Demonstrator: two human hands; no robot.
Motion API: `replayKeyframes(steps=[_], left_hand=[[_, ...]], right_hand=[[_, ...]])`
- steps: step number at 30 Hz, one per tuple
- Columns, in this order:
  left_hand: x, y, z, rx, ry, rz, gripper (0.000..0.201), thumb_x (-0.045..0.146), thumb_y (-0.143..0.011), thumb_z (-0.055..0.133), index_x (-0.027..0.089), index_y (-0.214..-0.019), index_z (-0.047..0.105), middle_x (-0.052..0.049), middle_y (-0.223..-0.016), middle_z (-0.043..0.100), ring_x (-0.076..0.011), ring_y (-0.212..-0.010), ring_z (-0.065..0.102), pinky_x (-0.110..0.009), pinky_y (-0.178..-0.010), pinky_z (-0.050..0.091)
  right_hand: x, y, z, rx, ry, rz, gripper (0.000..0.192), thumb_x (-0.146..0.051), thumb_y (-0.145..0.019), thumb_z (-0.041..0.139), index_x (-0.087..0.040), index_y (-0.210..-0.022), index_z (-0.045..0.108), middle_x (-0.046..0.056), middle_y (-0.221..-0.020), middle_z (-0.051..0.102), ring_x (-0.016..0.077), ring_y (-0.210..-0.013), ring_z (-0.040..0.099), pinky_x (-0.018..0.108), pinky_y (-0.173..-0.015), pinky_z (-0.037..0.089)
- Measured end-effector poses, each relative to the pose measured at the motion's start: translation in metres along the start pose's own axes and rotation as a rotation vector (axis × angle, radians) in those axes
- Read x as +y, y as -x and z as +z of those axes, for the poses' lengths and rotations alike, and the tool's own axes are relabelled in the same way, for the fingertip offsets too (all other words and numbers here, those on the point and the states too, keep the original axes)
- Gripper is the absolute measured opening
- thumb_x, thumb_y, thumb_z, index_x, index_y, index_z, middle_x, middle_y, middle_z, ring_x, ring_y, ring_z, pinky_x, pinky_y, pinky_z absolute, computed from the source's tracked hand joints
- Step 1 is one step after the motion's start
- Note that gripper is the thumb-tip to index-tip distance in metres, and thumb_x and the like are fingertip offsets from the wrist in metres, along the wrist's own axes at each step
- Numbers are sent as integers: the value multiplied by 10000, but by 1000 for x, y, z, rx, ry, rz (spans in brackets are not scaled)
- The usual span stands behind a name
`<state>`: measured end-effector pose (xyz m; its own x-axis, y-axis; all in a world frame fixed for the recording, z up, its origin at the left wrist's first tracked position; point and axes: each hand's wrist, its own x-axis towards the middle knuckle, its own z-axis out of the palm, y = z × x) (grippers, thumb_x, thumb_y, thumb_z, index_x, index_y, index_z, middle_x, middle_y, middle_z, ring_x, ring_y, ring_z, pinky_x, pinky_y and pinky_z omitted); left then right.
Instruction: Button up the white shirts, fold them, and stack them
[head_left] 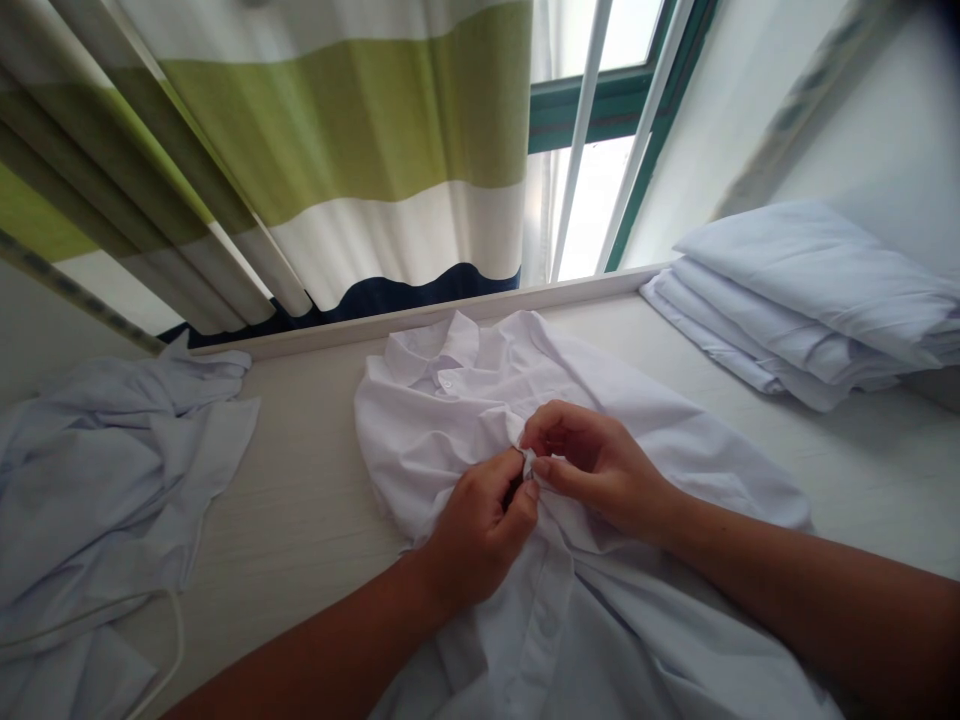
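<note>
Head view: looked forward and down over a pale tabletop [300, 520], with a white shirt [405, 420] across the middle, running out of sight at the near side.
Collar [457, 345]: pointed far; bore a small round spot below, too small to make out.
Left hand [484, 530]: pinched the shirt's bunched front between thumb and fingers, from the left.
Right hand [600, 465]: pinched the same fold from the right, fingertips just beside the left hand's; hid the inside of the fold.
Placket [546, 610]: ran from the fingertips toward the near side.
Raised edge [341, 335]: bordered the tabletop's far side, just beyond the collar.
Open room: showed as pale strips left and right of the shirt.
Crumpled white cloth [97, 470]: lay left, apart from the shirt, with a pale cord [180, 635] near.
Folded white stack [802, 290]: rested far right.
Striped curtain [345, 120]: hung beyond the far edge.
</note>
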<state>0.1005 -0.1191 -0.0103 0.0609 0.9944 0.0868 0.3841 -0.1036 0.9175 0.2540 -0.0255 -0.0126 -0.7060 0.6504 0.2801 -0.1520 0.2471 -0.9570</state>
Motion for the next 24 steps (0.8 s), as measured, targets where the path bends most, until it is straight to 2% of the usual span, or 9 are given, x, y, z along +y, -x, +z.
replayKeyframes(steps=[7, 15, 24], left_hand=[[0, -2, 0, -22, 45, 17, 211, 310, -978, 439, 185, -831, 524, 0, -790, 528, -153, -738, 461, -286, -691, 364], [-2, -3, 0, -43, 117, -50, 227, 296, -967, 488, 185, -769, 485, 30, -734, 433, -129, -701, 386, -272, -654, 326], [0, -5, -2, -85, 263, -81, 239, 300, -963, 510, 178, -759, 488, 37, -719, 397, -114, -680, 345, -251, -634, 313]], right_hand=[[1, -1, -3, 12, 57, -28, 101, -250, -860, 686, -197, -920, 623, 17, -832, 599, 154, -760, 549, 277, -669, 479], [3, -1, -2, 13, -41, -31, 114, -246, -861, 701, -190, -884, 604, 9, -791, 592, 138, -719, 542, 267, -651, 472], [5, -1, -4, -5, -70, -18, 150, -269, -853, 720, -190, -872, 594, 7, -789, 585, 138, -703, 537, 263, -635, 461]])
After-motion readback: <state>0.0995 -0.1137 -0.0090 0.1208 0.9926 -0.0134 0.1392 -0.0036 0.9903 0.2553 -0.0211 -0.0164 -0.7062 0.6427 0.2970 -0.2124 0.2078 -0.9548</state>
